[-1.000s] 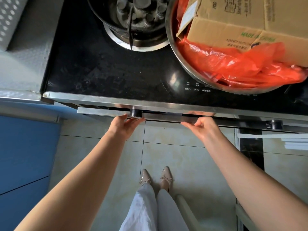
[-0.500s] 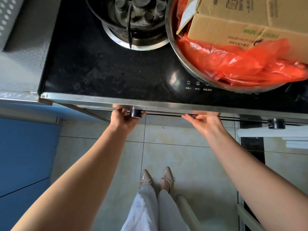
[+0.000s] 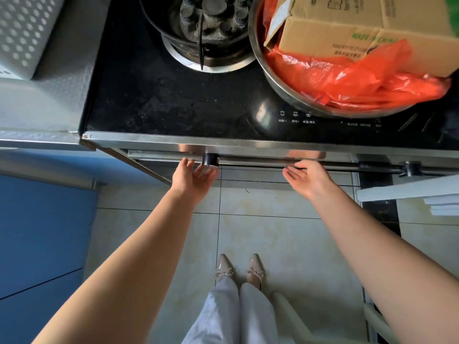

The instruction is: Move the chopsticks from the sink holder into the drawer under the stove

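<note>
The drawer under the stove shows only its steel front and long handle bar point(image 3: 273, 161), tucked beneath the stove's front edge. My left hand point(image 3: 192, 176) hovers just below the bar beside a black bracket point(image 3: 210, 159), palm up, fingers spread, holding nothing. Further right under the bar, my right hand point(image 3: 306, 177) is also empty with its fingers apart. No chopsticks are in view, and the drawer's inside is hidden.
A black glass stove top point(image 3: 154, 103) carries a gas burner point(image 3: 206, 26) and a steel bowl point(image 3: 273, 78) with an orange bag and a cardboard box. A white perforated holder point(image 3: 22, 33) stands far left. Blue cabinet point(image 3: 42, 232) at left; my feet on the tiled floor.
The drawer front has slid in under the stove edge. Both hands, which pressed on the handle bar, have come off it and opened their fingers.
</note>
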Demonstrator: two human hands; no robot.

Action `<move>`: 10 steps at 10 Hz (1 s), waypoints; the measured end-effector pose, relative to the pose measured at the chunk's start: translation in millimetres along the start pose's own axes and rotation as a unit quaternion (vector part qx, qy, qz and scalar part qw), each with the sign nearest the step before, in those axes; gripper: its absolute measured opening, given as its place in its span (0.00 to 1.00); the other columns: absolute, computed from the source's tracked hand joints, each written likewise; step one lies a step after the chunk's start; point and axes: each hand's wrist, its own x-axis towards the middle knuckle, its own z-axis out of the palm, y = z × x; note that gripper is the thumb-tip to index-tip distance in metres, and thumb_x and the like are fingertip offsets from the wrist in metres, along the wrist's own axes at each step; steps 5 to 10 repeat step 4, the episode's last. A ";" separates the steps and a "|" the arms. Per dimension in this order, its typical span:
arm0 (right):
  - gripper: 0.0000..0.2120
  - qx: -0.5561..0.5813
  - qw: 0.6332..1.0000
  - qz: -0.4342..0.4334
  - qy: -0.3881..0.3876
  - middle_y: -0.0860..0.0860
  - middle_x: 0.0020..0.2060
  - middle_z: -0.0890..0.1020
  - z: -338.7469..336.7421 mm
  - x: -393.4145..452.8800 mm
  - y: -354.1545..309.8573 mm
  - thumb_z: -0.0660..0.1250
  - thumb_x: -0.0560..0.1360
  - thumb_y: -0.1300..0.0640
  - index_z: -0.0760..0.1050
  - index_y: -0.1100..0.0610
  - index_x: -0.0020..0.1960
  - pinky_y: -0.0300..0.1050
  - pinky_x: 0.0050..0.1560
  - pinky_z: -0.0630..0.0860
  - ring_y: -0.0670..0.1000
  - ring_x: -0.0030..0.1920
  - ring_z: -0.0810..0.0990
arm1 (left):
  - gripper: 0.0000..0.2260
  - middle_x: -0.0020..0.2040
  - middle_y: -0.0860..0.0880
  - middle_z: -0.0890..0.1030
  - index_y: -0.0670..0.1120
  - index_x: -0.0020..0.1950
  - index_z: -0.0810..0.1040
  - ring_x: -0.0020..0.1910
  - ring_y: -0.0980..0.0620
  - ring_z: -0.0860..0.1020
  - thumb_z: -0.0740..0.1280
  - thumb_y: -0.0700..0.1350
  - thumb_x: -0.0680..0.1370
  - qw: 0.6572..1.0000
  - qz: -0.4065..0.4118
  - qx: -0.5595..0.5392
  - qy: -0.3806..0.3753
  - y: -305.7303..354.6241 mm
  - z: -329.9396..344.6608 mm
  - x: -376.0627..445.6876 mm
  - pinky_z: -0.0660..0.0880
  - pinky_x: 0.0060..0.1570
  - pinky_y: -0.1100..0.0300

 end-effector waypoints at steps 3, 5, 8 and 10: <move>0.05 -0.124 0.991 -0.042 0.003 0.63 0.62 0.76 -31.0 -62.7 16.8 0.56 0.78 0.65 0.71 0.64 0.49 0.53 0.59 0.74 0.62 0.61 0.76 | 0.17 0.55 0.43 0.81 0.41 0.69 0.70 0.56 0.40 0.80 0.55 0.47 0.84 0.983 0.034 0.183 0.007 -26.2 -26.3 -55.7 0.76 0.57 0.50; 0.12 -0.201 0.976 -0.084 0.006 0.61 0.60 0.78 -48.2 -88.4 25.1 0.57 0.78 0.65 0.71 0.64 0.60 0.50 0.57 0.75 0.60 0.60 0.78 | 0.10 0.47 0.46 0.83 0.42 0.61 0.73 0.46 0.45 0.82 0.57 0.43 0.83 0.975 0.046 0.216 0.009 -40.5 -38.7 -84.6 0.78 0.44 0.54; 0.12 -0.201 0.976 -0.084 0.006 0.61 0.60 0.78 -48.2 -88.4 25.1 0.57 0.78 0.65 0.71 0.64 0.60 0.50 0.57 0.75 0.60 0.60 0.78 | 0.10 0.47 0.46 0.83 0.42 0.61 0.73 0.46 0.45 0.82 0.57 0.43 0.83 0.975 0.046 0.216 0.009 -40.5 -38.7 -84.6 0.78 0.44 0.54; 0.12 -0.201 0.976 -0.084 0.006 0.61 0.60 0.78 -48.2 -88.4 25.1 0.57 0.78 0.65 0.71 0.64 0.60 0.50 0.57 0.75 0.60 0.60 0.78 | 0.10 0.47 0.46 0.83 0.42 0.61 0.73 0.46 0.45 0.82 0.57 0.43 0.83 0.975 0.046 0.216 0.009 -40.5 -38.7 -84.6 0.78 0.44 0.54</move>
